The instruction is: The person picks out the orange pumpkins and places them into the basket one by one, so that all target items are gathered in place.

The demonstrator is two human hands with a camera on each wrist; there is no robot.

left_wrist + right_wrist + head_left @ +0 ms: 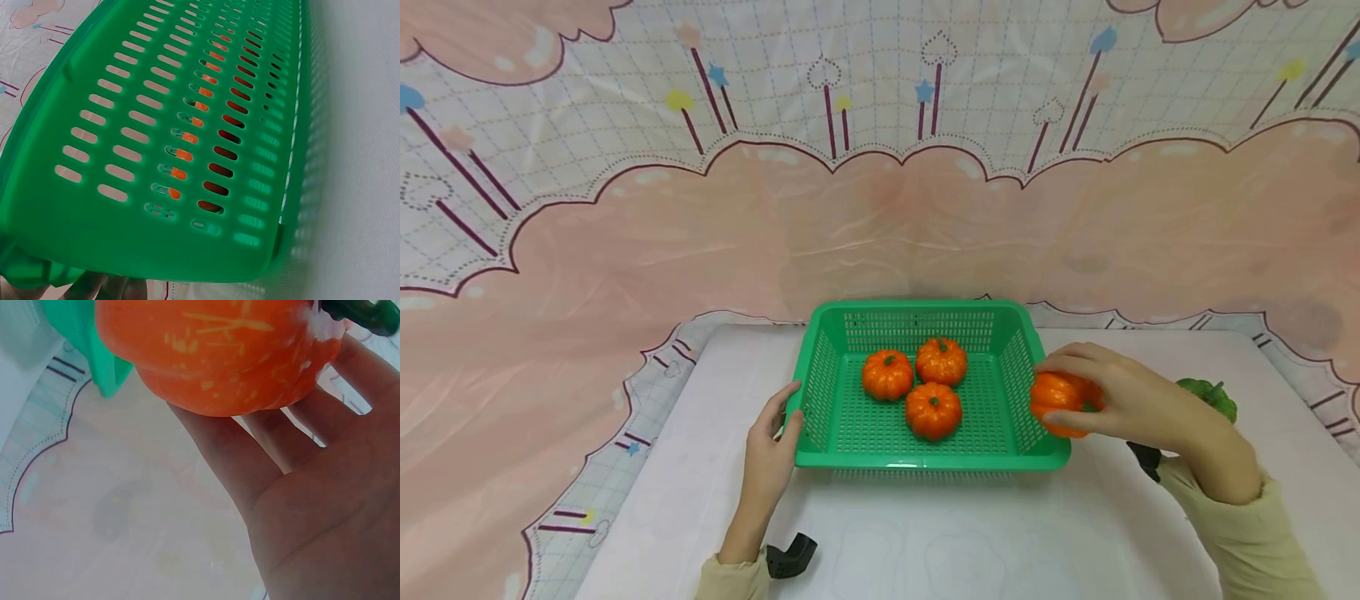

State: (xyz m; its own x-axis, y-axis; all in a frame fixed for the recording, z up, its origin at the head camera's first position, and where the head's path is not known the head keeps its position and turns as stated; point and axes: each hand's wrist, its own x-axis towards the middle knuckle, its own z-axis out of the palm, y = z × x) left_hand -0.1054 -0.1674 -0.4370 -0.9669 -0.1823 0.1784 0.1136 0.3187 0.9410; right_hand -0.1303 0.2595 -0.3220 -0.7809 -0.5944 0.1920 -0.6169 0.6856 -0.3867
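Note:
A green plastic basket (925, 461) stands on the white table with three small orange pumpkins (933, 412) inside. My left hand (771, 454) grips the basket's left rim, thumb near the front and fingers farther back. In the left wrist view its fingers (112, 289) show at the rim, beside the slotted wall (144, 134). Over the basket's right rim, my right hand (1135, 400) holds an orange bell pepper (1060, 398) between thumb and fingers. The right wrist view shows the pepper (219, 356) close up, its green stem (369, 315) toward the palm.
A green bell pepper (1213, 397) lies on the table (880, 533) behind the right wrist, partly hidden by it. A patterned pink and white cloth (895, 225) hangs behind the table. Black pieces (792, 557) are at both wrists.

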